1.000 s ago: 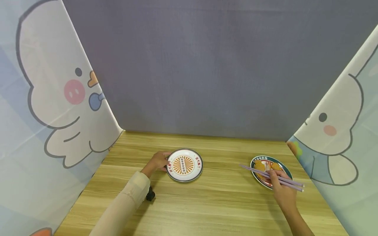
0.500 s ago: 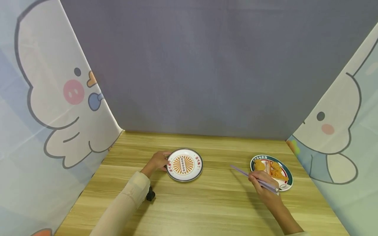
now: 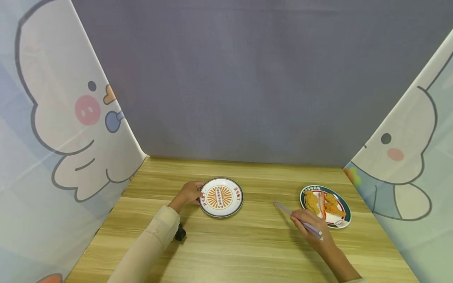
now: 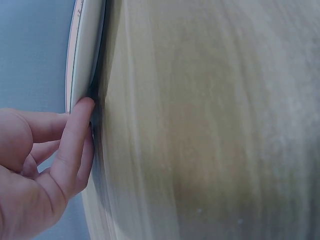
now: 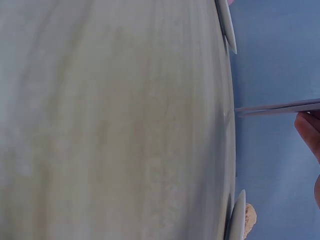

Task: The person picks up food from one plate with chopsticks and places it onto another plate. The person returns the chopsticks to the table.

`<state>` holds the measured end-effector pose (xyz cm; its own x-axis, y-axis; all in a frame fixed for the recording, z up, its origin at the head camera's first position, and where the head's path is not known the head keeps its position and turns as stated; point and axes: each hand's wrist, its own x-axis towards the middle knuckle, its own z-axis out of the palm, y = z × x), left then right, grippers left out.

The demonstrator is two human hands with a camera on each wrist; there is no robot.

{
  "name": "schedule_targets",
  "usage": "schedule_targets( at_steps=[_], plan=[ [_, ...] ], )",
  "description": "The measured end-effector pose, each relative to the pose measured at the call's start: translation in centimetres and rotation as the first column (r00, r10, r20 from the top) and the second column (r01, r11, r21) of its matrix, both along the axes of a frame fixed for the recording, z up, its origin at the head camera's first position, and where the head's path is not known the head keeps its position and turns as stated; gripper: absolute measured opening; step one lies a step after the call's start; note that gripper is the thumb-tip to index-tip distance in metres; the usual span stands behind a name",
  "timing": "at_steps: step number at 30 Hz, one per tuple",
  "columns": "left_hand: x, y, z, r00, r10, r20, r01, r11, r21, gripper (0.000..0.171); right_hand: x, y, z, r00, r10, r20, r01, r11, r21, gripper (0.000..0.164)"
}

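My left hand (image 3: pixel 191 192) pinches the left rim of a white plate (image 3: pixel 233 196) with an orange sunburst print. In the left wrist view, the thumb lies on the plate's upper side and fingertips (image 4: pixel 86 104) sit under its edge. My right hand (image 3: pixel 313 226) holds a pair of light purple chopsticks (image 3: pixel 283 207), tips close together and pointing left, nothing between them. In the right wrist view the chopsticks (image 5: pixel 280 108) reach in from the right. Just behind that hand lies a green-rimmed plate (image 3: pixel 347 212) bearing fried chicken pieces (image 3: pixel 311 201) and a red-and-white strip (image 3: pixel 322 204).
A small black object (image 3: pixel 180 232) sticks out below my left sleeve. Wood-grain tabletop (image 3: pixel 226 251) runs beneath both plates. A grey cloth wall (image 3: pixel 226 98) stands behind, with cartoon-printed panels (image 3: pixel 53 98) on both sides.
My right hand with the chopsticks has moved left and nearer to me, off the green-rimmed plate, uncovering the food. The left hand and its plate have stayed in place.
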<state>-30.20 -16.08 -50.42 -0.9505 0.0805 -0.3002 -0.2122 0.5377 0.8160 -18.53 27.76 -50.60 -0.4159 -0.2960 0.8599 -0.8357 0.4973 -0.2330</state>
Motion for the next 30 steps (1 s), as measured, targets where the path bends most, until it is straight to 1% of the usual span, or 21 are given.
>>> schedule_targets(
  at_steps=[7, 10, 12, 15, 17, 18, 19, 21, 23, 26, 30],
  plan=[
    [-0.1, 0.0, 0.0, 1.000, -0.002, -0.002, 0.002, 1.000, 0.003, 0.058, 0.0, 0.1, 0.0, 0.999, -0.044, -0.014, 0.045, 0.997, 0.063, 0.032],
    [-0.2, 0.0, -0.1, 1.000, 0.001, -0.009, -0.001, 1.000, 0.009, 0.058, -0.1, 0.2, 0.0, 0.997, -0.057, -0.042, 0.061, 0.992, 0.110, 0.037],
    [-0.2, 0.0, -0.1, 1.000, 0.003, -0.013, -0.003, 1.000, 0.011, 0.058, 0.0, 0.2, 0.0, 0.997, -0.059, -0.051, 0.066, 0.985, 0.161, 0.038],
    [-0.2, 0.0, -0.2, 1.000, 0.005, -0.010, -0.005, 1.000, 0.012, 0.058, 0.3, 0.3, -0.1, 0.998, -0.052, -0.032, 0.059, 0.964, 0.261, 0.039],
    [-0.2, 0.0, -0.2, 1.000, 0.002, -0.007, -0.002, 1.000, 0.013, 0.058, 0.6, 0.4, -0.3, 0.999, -0.049, -0.002, 0.047, 0.941, 0.335, 0.039],
    [-0.2, 0.0, -0.2, 1.000, 0.004, -0.003, -0.004, 1.000, 0.016, 0.058, 0.7, 0.4, -0.3, 0.999, -0.045, 0.013, 0.037, 0.929, 0.368, 0.036],
    [-0.1, 0.0, -0.2, 1.000, 0.000, -0.003, 0.000, 1.000, 0.013, 0.058, 0.8, 0.5, -0.4, 0.999, -0.043, 0.021, 0.031, 0.916, 0.400, 0.032],
    [0.0, 0.0, -0.2, 1.000, -0.003, -0.002, 0.003, 1.000, 0.009, 0.058, 1.0, 0.4, -0.7, 0.999, -0.030, 0.038, 0.010, 0.896, 0.444, 0.017],
    [0.1, 0.0, -0.1, 1.000, -0.002, -0.002, 0.002, 1.000, 0.008, 0.058, 1.1, 0.3, -0.9, 0.999, -0.027, 0.041, 0.005, 0.884, 0.468, 0.002],
    [0.1, 0.0, 0.0, 1.000, -0.001, -0.002, 0.001, 1.000, 0.007, 0.058, 1.2, -0.1, -1.3, 0.999, -0.026, 0.038, 0.005, 0.878, 0.478, 0.018],
    [0.0, 0.0, -0.1, 1.000, -0.001, -0.001, 0.001, 1.000, 0.007, 0.058, 1.4, -0.5, -1.8, 0.998, -0.046, 0.034, 0.023, 0.867, 0.497, 0.027]
  ],
)
